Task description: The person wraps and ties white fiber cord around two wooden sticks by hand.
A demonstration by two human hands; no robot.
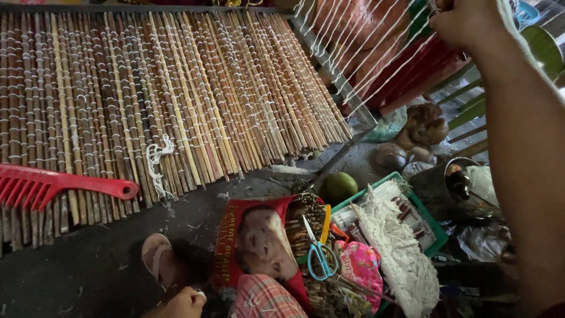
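My right hand (465, 23) is raised at the top right, closed around a bunch of white strings (376, 44) that run down in a fan to the right end of a woven stick mat (176, 88). The mat is made of thin brown and yellow sticks tied in rows with white thread, and a loose white thread knot (156, 156) hangs at its near edge. My left hand (182, 303) is low at the bottom edge with its fingers curled, next to a plaid cloth (268, 297). A small white bit shows at its fingertips.
A red comb (53, 185) lies on the mat's left part. Blue-handled scissors (321, 253) rest on a red bag of sticks (265, 241). A green tray (412, 206), white fibre bundle (400, 253), pink cloth (359, 265), a green fruit (340, 185) and a sandal (156, 256) crowd the dark floor.
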